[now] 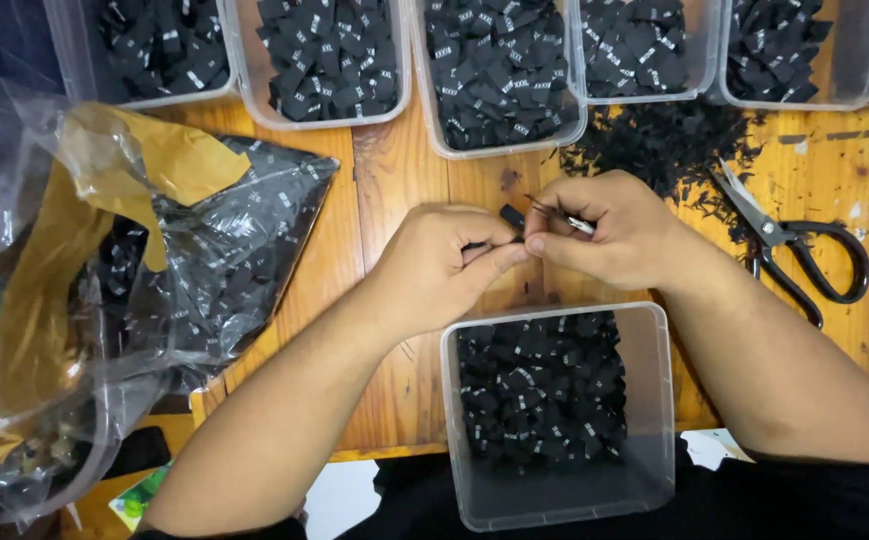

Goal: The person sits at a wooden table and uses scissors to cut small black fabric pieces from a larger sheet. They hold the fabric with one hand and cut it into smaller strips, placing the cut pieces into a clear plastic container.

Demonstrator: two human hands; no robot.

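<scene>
Left hand point(444, 265) pinches a small black label point(511, 216) between closed fingers; right hand point(619, 228) grips thin tweezers point(566, 218) at it, above a clear tub point(654, 400) of labels.

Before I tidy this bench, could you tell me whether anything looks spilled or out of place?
Yes: a heap of black offcuts lies loose on the wooden table beside the open scissors, outside the clear tubs.

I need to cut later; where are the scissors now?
In the head view, the scissors lie on the wooden table at the right, beside the black scraps.
</scene>
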